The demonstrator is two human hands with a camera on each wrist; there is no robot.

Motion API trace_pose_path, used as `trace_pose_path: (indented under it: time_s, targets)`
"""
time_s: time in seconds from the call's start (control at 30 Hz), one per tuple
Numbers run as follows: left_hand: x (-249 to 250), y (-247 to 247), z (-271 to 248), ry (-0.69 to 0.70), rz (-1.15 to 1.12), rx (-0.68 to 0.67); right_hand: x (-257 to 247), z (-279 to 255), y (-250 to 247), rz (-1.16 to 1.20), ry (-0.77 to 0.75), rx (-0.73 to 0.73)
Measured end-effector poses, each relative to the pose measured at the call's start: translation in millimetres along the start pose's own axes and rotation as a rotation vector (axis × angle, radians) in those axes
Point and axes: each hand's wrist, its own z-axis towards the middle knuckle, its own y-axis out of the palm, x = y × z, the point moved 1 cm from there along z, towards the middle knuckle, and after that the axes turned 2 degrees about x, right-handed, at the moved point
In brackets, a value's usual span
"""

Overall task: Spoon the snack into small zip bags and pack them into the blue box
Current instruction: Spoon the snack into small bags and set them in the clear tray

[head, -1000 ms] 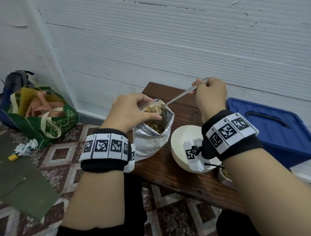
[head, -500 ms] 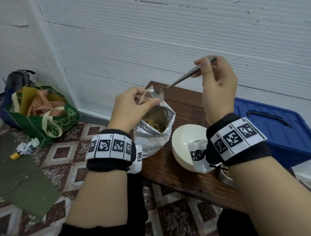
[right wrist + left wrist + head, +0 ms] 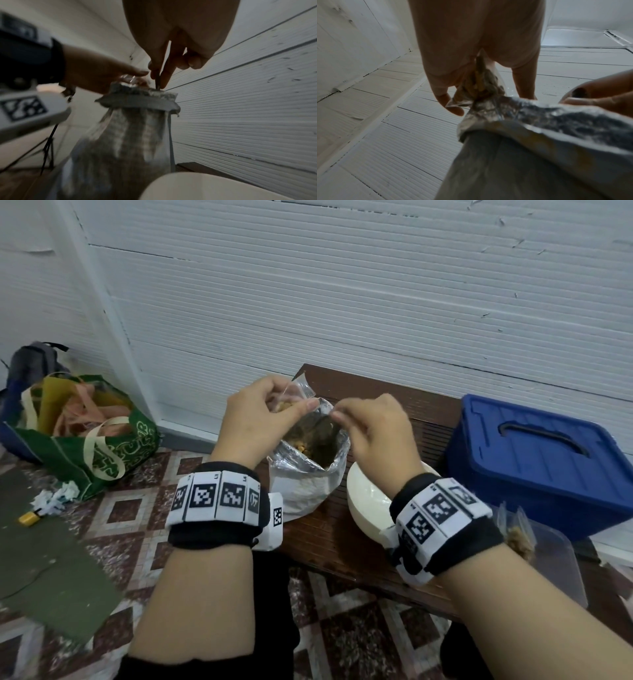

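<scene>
My left hand (image 3: 274, 409) pinches a small clear zip bag (image 3: 295, 398) with some snack in it, just above the open foil snack bag (image 3: 308, 484). In the left wrist view the zip bag (image 3: 479, 83) hangs from my fingers against the foil bag's rim (image 3: 539, 121). My right hand (image 3: 370, 429) grips the spoon handle (image 3: 158, 78), which runs down into the foil bag (image 3: 133, 128); the spoon's bowl is hidden inside. The blue box (image 3: 541, 460) stands at the right with its lid on.
A white bowl (image 3: 366, 501) sits on the brown wooden bench (image 3: 325, 539) beside the foil bag. A clear container (image 3: 555, 559) with filled zip bags is at the lower right. A green shopping bag (image 3: 102, 446) and crumpled paper lie on the tiled floor, left.
My right hand has come down from above the zip bag, and the spoon now points into the foil bag. My left hand still holds the zip bag.
</scene>
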Motion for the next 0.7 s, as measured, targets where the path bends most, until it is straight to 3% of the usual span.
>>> trace_pose_path:
  time_s: [0.1,0.3,0.5,0.7]
  targets:
    - [-1.7,0.1,0.8,0.001,0.001,0.006,-2.6,-5.6,6.5,0.002,0.007,-0.034]
    - [-3.2,0.0,0.9,-0.008,-0.009,0.007,1.9,-7.6,6.6,0.145,0.314,-0.021]
    - [-0.6,-1.8,0.0,-0.017,-0.005,-0.016,7.5,-3.8,3.1,0.279,0.619,0.143]
    - [1.8,-12.7,0.5,0.014,-0.011,0.041,17.3,6.1,-11.6,0.249,0.748,0.268]
